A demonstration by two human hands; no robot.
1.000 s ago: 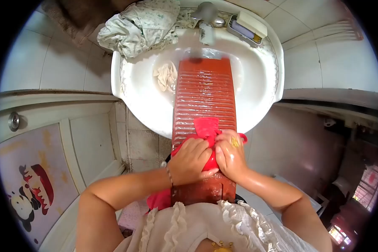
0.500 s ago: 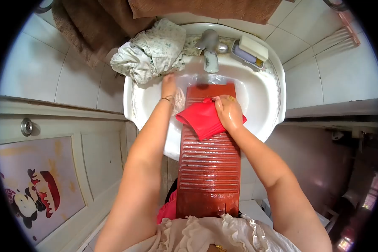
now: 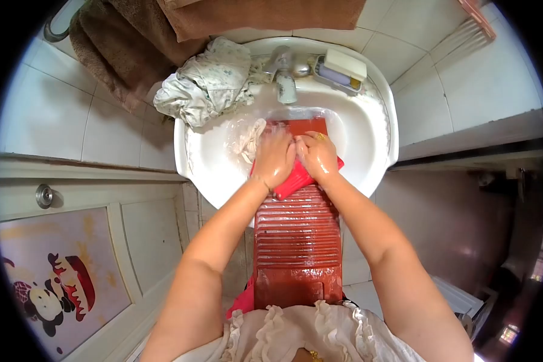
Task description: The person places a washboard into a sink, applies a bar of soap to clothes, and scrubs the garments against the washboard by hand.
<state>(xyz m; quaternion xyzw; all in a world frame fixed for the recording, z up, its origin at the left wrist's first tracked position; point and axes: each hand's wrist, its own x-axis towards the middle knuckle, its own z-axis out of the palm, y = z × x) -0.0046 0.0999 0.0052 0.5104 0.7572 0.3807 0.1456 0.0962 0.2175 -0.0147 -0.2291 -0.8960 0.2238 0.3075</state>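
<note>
A wet red cloth [image 3: 295,182] lies bunched on the upper part of a reddish-brown ridged washboard [image 3: 298,241], mostly covered by my two hands. My right hand [image 3: 318,157], wet and wearing a gold ring, is closed on the cloth's upper right side. Beside it, my left hand [image 3: 275,158] is over the cloth's left part; motion smears its fingers, so their grip cannot be made out. The washboard slopes from my body into the white sink [image 3: 374,136]. Just left of my left hand, a pale wet cloth [image 3: 249,140] rests in the basin.
A metal faucet [image 3: 285,84] rises at the sink's back. Patterned fabric [image 3: 208,81] is heaped on the left rim; a soap box [image 3: 344,66] stands on the right. Brown towels [image 3: 271,18] hang above. A door [image 3: 151,232] is at left, a pink rack [image 3: 479,21] upper right.
My left hand has come from the basin's left side onto the red cloth, meeting my right hand. The pale cloth in the basin is now uncovered. My view has shifted slightly.
</note>
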